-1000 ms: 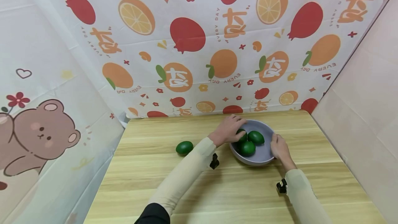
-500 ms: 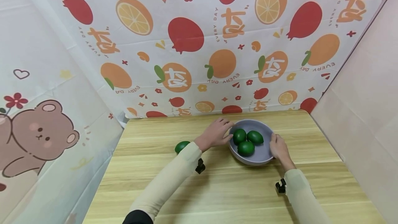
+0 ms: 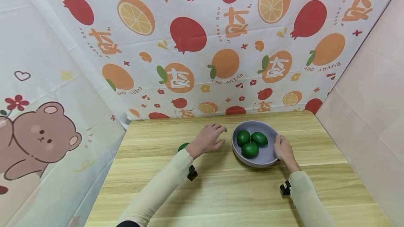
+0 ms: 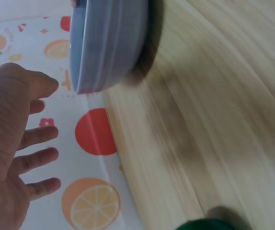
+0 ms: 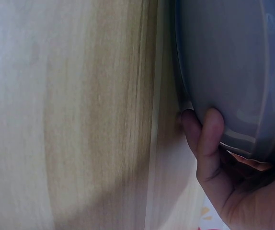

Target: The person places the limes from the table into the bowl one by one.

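A grey-purple bowl (image 3: 269, 152) stands at the back right in the head view. Inside it lie three glossy dark green oval fruits, lime-like: one left (image 3: 243, 138), one right (image 3: 260, 138) and one in front (image 3: 250, 150). My right hand (image 3: 283, 149) grips the bowl's right side, thumb at the rim; the right wrist view has its fingers (image 5: 209, 139) curled against the outer wall. My left hand (image 3: 206, 140) hovers left of the bowl, fingers spread, holding nothing. Another green fruit (image 3: 182, 146) lies on the table, partly hidden behind the left wrist.
The light wooden table (image 3: 221, 199) backs onto a hanging sheet (image 3: 202, 66) printed with fruit. A sheet with a bear print (image 3: 44, 136) covers the left side, and a plain pale sheet (image 3: 372, 108) the right. Black camera mounts (image 3: 192, 173) sit on both wrists.
My left hand has come out of the bowl and moved left, away from its rim, leaving the three fruits inside. My right hand keeps its grip, and the bowl has barely moved.
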Available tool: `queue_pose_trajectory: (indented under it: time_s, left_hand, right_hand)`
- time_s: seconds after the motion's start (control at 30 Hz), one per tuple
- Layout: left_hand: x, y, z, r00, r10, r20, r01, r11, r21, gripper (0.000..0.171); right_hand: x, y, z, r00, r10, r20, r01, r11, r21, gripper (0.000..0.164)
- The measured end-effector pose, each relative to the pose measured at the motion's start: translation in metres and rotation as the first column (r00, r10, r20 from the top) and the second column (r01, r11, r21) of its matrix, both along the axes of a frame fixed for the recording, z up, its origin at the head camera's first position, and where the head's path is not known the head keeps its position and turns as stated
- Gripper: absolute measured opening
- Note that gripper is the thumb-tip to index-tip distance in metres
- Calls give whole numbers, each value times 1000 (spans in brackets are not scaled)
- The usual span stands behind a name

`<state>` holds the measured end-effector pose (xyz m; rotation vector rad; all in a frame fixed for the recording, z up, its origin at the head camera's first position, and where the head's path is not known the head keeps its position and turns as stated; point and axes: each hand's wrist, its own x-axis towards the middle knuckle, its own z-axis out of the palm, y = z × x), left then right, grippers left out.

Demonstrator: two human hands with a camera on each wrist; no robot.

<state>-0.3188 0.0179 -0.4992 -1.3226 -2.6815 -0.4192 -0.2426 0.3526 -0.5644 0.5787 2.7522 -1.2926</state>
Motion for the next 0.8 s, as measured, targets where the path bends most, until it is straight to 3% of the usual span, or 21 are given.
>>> queue_pose_trajectory:
  time_s: [0.23, 0.53, 0.8]
  left_hand:
    - [4, -19, 1, 999, 38, 10, -38, 999, -2, 39]
    - [5, -37, -16, 994, 107, 14, -106, 993, -53, 40]
    - [4, -58, -24, 986, 160, 51, -159, 987, -23, 41]
  right_hand:
    - [-1, 1, -1, 1000, 6, 6, -6, 1000, 0, 71]
    - [-1, 3, -2, 1000, 3, 10, -3, 1000, 0, 72]
    - [-1, 1, -1, 1000, -3, 8, 3, 1000, 4, 72]
